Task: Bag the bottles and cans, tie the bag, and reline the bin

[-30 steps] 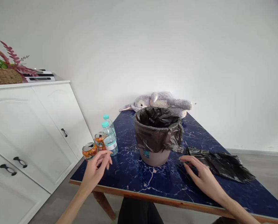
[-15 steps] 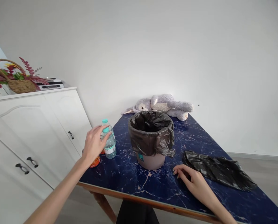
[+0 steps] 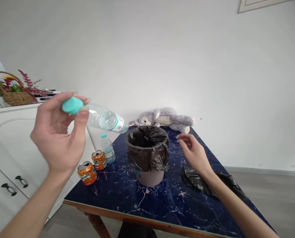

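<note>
My left hand [image 3: 60,132] is raised at the left, its fingers and thumb closed around the neck of a clear plastic bottle [image 3: 107,119] just below the turquoise cap. The bottle is tilted, its base pointing right toward the trash can. A black bag lines the trash can [image 3: 149,177], its edge folded over the rim. To the right of the can, my right hand [image 3: 193,152] hovers with loosely bent fingers, thumb apart, holding nothing. Under it lies a black plastic bag [image 3: 197,181]. Another bottle [image 3: 108,148] stands upright left of the can, beside two opened orange soda cans [image 3: 88,177] [image 3: 99,161].
The dark blue marbled table [image 3: 122,195] has a wooden edge. A grey plush rabbit [image 3: 164,117] lies at its far end against the wall. White cabinets [image 3: 18,142] stand at the left with a flower basket [image 3: 18,98] on top.
My left hand has taken hold of the nearer bottle and lifted it off the table, tilting it. My right hand has risen from the table. The view has shifted slightly, revealing both soda cans.
</note>
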A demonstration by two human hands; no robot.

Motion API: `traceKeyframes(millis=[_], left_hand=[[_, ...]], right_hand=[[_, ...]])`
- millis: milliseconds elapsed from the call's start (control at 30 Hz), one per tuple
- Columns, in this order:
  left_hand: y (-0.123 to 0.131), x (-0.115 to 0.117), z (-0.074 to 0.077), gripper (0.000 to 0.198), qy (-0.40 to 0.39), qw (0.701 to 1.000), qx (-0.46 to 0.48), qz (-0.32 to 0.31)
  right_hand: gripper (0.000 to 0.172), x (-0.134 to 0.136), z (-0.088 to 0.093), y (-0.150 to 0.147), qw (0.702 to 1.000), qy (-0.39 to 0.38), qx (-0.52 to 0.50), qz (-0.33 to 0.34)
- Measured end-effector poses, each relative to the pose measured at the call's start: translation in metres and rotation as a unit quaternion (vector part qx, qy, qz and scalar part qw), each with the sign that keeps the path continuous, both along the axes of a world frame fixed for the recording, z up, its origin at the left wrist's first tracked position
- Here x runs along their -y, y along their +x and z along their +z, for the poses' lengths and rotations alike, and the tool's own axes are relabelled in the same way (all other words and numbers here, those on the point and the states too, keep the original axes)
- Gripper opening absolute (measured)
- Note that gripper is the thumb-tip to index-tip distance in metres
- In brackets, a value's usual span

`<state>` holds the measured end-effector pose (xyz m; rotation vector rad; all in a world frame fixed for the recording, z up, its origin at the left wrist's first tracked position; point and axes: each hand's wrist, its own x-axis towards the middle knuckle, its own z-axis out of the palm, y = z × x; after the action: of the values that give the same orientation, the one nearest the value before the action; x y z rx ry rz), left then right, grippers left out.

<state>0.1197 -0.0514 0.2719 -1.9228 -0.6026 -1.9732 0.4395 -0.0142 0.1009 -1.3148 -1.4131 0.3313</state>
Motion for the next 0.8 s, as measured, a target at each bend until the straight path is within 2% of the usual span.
traceKeyframes(millis=[33,100,200,333,400,500,633,700,767,800], left_hand=[[0.006,-0.005,0.004,0.038,-0.01,1.0,-0.009,-0.019],[0.018,-0.021,0.004,0.035,-0.082,0.994,-0.034,-0.064],[0.032,-0.049,-0.01,0.036,-0.231,0.964,-0.08,-0.107],[0.043,-0.078,-0.036,0.042,-0.38,0.903,-0.186,-0.075],[0.043,-0.086,-0.047,0.039,-0.422,0.874,-0.228,-0.071],[0.037,-0.093,-0.056,0.032,-0.457,0.847,-0.26,-0.081],[0.029,-0.093,-0.055,0.036,-0.498,0.816,-0.269,-0.116],[0.029,-0.085,-0.049,0.046,-0.504,0.817,-0.247,-0.137],[0.031,-0.071,-0.04,0.054,-0.514,0.816,-0.17,-0.203],[0.033,-0.062,-0.035,0.056,-0.525,0.804,-0.118,-0.254]], right_hand=[[0.049,-0.009,0.021,-0.005,0.998,-0.011,0.066,0.002],[0.053,-0.029,0.052,-0.02,0.993,-0.016,0.113,0.013],[0.054,-0.06,0.076,-0.045,0.983,-0.063,0.173,0.022],[0.051,-0.085,0.081,-0.069,0.956,-0.159,0.244,0.015],[0.047,-0.09,0.082,-0.072,0.941,-0.197,0.274,0.012],[0.045,-0.09,0.084,-0.069,0.923,-0.226,0.312,0.011],[0.045,-0.085,0.084,-0.062,0.908,-0.236,0.347,0.015],[0.046,-0.082,0.083,-0.059,0.904,-0.234,0.358,0.02],[0.046,-0.078,0.081,-0.058,0.901,-0.232,0.366,0.026],[0.046,-0.077,0.081,-0.058,0.899,-0.232,0.37,0.028]])
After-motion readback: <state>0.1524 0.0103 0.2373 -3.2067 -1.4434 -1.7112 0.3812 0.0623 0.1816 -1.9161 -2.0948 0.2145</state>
